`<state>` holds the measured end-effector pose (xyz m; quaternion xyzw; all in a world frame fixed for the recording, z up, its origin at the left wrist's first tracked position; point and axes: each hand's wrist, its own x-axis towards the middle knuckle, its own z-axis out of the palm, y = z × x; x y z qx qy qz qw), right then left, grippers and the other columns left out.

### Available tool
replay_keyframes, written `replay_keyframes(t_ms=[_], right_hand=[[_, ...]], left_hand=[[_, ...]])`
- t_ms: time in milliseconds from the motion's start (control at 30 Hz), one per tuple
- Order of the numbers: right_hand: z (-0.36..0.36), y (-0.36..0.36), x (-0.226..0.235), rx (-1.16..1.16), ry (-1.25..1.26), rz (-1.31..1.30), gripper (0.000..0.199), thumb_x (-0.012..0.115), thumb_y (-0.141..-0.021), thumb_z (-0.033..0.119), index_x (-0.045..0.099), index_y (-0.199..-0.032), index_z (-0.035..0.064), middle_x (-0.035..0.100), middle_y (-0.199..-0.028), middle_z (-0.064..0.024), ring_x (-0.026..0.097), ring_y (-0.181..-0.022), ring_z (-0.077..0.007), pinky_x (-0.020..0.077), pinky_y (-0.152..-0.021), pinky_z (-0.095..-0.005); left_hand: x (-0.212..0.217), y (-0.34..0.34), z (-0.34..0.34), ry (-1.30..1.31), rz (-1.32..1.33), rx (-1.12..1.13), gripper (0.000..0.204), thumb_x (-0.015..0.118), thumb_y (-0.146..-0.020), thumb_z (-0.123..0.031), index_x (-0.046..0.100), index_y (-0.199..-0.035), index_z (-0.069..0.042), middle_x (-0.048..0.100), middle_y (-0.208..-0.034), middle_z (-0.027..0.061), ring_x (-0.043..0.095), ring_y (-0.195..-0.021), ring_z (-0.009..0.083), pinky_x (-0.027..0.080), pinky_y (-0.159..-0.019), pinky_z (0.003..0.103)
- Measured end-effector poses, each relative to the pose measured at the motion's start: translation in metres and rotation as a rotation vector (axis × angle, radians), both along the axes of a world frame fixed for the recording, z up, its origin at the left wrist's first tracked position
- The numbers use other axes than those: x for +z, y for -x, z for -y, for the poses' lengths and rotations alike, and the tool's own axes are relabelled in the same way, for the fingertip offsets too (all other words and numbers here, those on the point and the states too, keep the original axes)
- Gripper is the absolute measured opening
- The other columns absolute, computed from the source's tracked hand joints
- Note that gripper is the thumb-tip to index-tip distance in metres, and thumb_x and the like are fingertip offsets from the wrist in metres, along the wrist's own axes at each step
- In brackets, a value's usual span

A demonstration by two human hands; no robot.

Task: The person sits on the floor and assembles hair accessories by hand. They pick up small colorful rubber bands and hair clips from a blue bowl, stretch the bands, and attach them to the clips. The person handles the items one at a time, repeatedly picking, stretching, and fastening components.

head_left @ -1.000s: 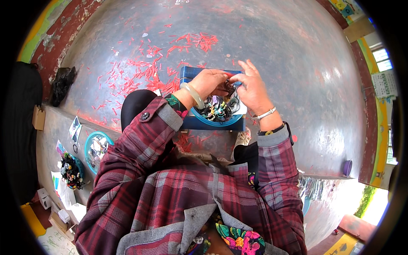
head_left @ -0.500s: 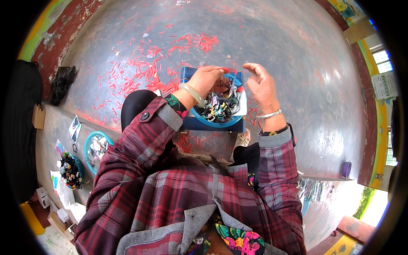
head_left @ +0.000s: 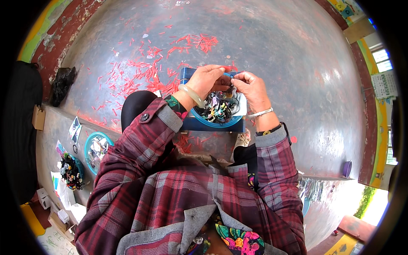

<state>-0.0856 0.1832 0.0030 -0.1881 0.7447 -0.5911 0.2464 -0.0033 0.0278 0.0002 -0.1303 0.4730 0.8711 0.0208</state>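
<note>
Clock positions refer to the round blue plastic basin (head_left: 219, 125), set on a blue rectangular stand (head_left: 240, 126) and heaped with thin dark and multicoloured bands (head_left: 217, 107). The left hand (head_left: 207, 79), at 11 o'clock, is curled nearly closed, fingertips pinching a thin glossy red strip (head_left: 230, 68) at 1 o'clock. The right hand (head_left: 253, 88), at 2 o'clock, has thumb and forefinger almost together at a small dark loop (head_left: 232, 77); firm hold cannot be confirmed. Caution: a loose right pinch could drop the loop, tangling it among the bands.
</note>
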Motion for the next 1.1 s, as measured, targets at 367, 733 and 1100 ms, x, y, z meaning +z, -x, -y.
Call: replay_keyframes(t_ms=[367, 733, 1100], right_hand=[[-0.001, 0.003, 0.002, -0.006, 0.185, 0.121, 0.011, 0.066, -0.078, 0.011, 0.061, -0.078, 0.0016, 0.058, -0.069, 0.0014, 0.049, -0.060, -0.0049, 0.0392, -0.054, -0.0195], [-0.001, -0.001, 0.009, -0.082, 0.279, 0.273, 0.021, 0.065, -0.081, 0.024, 0.059, -0.084, 0.0043, 0.059, -0.074, -0.0017, 0.055, -0.066, -0.0098, 0.0425, -0.058, -0.0227], [-0.001, 0.000, 0.006, -0.009, 0.247, 0.203, 0.022, 0.068, -0.078, 0.020, 0.061, -0.087, 0.0009, 0.062, -0.076, -0.0021, 0.055, -0.068, -0.0081, 0.0424, -0.060, -0.0222]], left_hand=[[0.010, -0.002, -0.001, -0.113, -0.057, 0.007, 0.024, 0.051, -0.090, -0.015, 0.055, -0.107, 0.000, 0.063, -0.094, 0.0114, 0.062, -0.083, 0.0167, 0.052, -0.073, 0.026], [-0.006, 0.002, -0.001, -0.038, 0.030, 0.037, 0.017, 0.058, -0.086, -0.012, 0.059, -0.096, 0.001, 0.061, -0.085, 0.0056, 0.061, -0.075, 0.0132, 0.053, -0.064, 0.024], [-0.007, 0.004, 0.002, -0.006, -0.014, 0.136, 0.017, 0.057, -0.087, -0.014, 0.059, -0.095, 0.000, 0.062, -0.085, 0.0068, 0.062, -0.073, 0.0143, 0.053, -0.063, 0.025]])
